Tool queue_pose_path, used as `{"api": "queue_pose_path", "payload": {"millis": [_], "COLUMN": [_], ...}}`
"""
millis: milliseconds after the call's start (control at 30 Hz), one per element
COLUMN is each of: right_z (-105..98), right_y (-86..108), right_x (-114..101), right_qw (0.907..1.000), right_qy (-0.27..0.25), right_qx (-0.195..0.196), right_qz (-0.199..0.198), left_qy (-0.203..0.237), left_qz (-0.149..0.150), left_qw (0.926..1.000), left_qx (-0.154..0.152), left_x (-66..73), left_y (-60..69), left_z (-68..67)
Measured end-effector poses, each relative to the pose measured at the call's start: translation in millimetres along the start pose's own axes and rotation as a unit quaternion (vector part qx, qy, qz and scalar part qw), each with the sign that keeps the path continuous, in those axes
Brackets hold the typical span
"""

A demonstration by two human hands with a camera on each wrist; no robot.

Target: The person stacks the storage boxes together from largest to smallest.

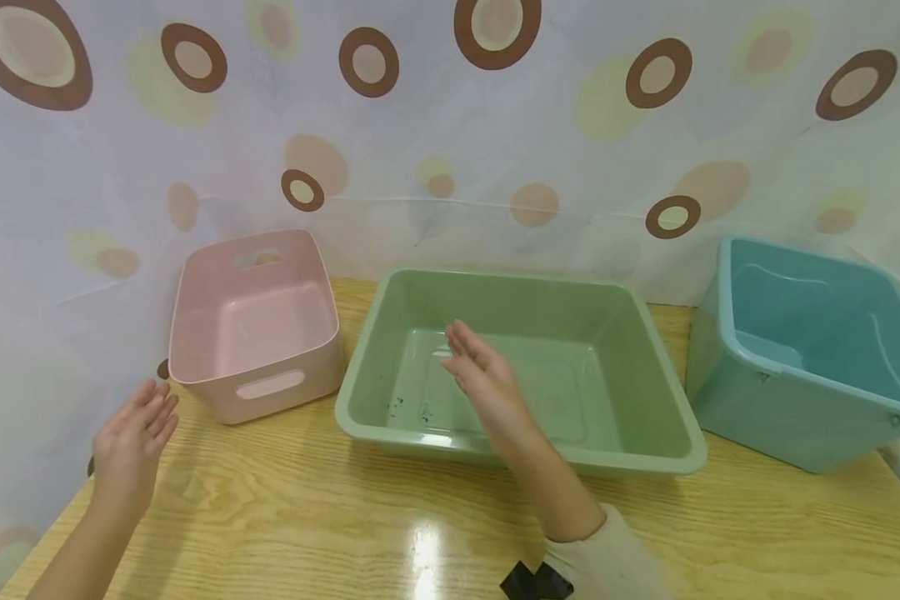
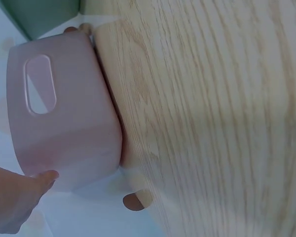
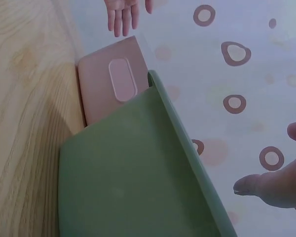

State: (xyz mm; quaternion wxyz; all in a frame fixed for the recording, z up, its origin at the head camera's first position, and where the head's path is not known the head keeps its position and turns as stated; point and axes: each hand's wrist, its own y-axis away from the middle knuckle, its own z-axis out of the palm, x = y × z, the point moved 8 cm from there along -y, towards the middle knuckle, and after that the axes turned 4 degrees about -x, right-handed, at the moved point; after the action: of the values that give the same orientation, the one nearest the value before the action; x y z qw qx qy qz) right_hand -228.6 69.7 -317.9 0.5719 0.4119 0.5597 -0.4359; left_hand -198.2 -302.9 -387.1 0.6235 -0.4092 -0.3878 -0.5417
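Over the green tub (image 1: 562, 392), my right hand (image 1: 487, 375) is empty, fingers extended; left hand (image 1: 129, 442) likewise, near the pink basket (image 1: 270, 325). Any reach in should clear the rims.

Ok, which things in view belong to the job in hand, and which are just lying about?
Likely part of the job, being nearest the hands:
pink basket, beside the left hand
green tub, below the right hand

Likely just there:
blue bin, right of the tub
patterned sheet, behind
wooden table, underneath
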Motion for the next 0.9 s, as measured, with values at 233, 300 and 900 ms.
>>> {"api": "queue_pose_path", "payload": {"millis": [233, 300, 900], "right_z": [23.8, 29.5, 65.1], "right_y": [-8.9, -11.9, -43.7], "right_x": [-8.7, -10.7, -5.6], "right_qw": [0.9998, 0.9998, 0.9987], "right_qy": [-0.019, -0.018, 0.0], "right_qx": [-0.01, -0.01, -0.02], "right_qz": [-0.002, 0.001, 0.046], "left_qy": [-0.012, -0.013, -0.067], "left_qz": [-0.022, -0.023, -0.033], "left_qw": [0.9992, 0.999, 0.9901], "left_qx": [0.03, 0.037, 0.119], "left_x": [1.5, 2.1, 15.3], "left_y": [-3.6, -5.3, -14.6], "left_z": [2.2, 3.4, 15.9]}}
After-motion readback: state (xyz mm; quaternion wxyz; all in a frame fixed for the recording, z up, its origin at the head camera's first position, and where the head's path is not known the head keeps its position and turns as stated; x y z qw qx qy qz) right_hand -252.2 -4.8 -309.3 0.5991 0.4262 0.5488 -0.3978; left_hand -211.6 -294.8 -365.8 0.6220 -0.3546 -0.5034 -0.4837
